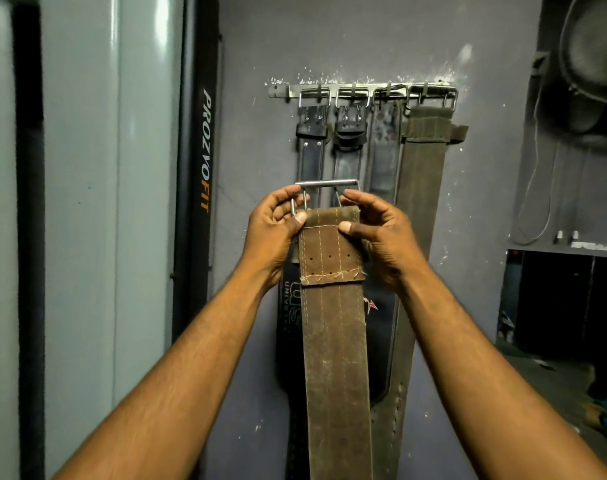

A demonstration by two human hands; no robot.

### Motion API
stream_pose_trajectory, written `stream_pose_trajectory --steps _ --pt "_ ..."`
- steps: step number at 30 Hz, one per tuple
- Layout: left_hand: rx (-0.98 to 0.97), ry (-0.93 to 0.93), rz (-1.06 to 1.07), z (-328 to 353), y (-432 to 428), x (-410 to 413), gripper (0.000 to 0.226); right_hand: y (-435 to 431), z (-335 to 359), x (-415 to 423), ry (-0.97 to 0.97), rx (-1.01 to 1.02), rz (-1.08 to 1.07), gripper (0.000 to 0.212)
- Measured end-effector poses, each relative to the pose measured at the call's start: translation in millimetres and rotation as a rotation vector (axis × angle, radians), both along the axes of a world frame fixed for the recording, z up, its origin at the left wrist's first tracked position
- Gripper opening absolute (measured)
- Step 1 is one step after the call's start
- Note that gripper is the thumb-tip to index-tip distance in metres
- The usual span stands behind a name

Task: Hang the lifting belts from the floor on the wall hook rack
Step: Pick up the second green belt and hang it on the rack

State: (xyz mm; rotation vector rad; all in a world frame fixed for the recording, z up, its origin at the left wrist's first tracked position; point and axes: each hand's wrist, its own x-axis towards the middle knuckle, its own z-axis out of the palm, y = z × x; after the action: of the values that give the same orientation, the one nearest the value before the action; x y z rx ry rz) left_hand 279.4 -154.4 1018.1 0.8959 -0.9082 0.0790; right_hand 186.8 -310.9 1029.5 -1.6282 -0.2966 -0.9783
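Pinching a brown belt (pixel 333 323) by its top, left hand (pixel 274 233) and right hand (pixel 381 237) hold it hanging lengthwise below the hook rack (pixel 280 91).

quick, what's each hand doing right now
Left hand: grip closed on the brown belt, top end.
Right hand: grip closed on the same belt.

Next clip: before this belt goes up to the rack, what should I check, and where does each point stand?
1. Grip of left hand on brown belt: ok, thumb on strap, curled round the buckle.
2. Grip of right hand: ok, pinches the strap's top edge.
3. Buckle bar clear above both hands: ok.
4. Buckle level with hook rack: not ok, well below it.
5. Free hook: cannot tell; hung belts cover those seen.
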Motion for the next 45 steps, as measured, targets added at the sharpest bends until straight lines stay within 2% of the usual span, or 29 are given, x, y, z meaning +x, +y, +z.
stream_pose_trajectory --steps 7,16,22,27,30,36,41,45 --pt "-0.09 -0.039 0.003 69 -12 94 0.048 -3 73 83 -0.082 -0.091 -0.044 0.054" --pt "-0.137 -0.096 0.028 163 -42 195 0.05 -19 157 188 -0.175 -0.074 -0.088 0.086" --pt "-0.156 -0.128 0.017 225 -60 240 0.048 -32 210 243 -0.213 -0.15 -0.211 0.085" --pt "-0.157 -0.158 0.144 275 -77 267 0.044 -45 261 273 -0.222 -0.244 -0.396 0.077" --pt "-0.149 -0.137 0.172 288 -85 281 0.042 -44 280 286 -0.166 -0.378 -0.603 0.038" --pt "-0.125 -0.074 0.112 284 -92 301 0.04 -46 295 301 -0.049 -0.562 -0.837 0.06" --pt "0.029 -0.177 0.262 269 -86 311 0.045 -32 286 297 0.067 -0.767 -1.086 0.054" --pt "0.174 -0.25 0.327 262 -80 319 0.052 -18 280 293 0.197 -0.773 -1.166 0.059"
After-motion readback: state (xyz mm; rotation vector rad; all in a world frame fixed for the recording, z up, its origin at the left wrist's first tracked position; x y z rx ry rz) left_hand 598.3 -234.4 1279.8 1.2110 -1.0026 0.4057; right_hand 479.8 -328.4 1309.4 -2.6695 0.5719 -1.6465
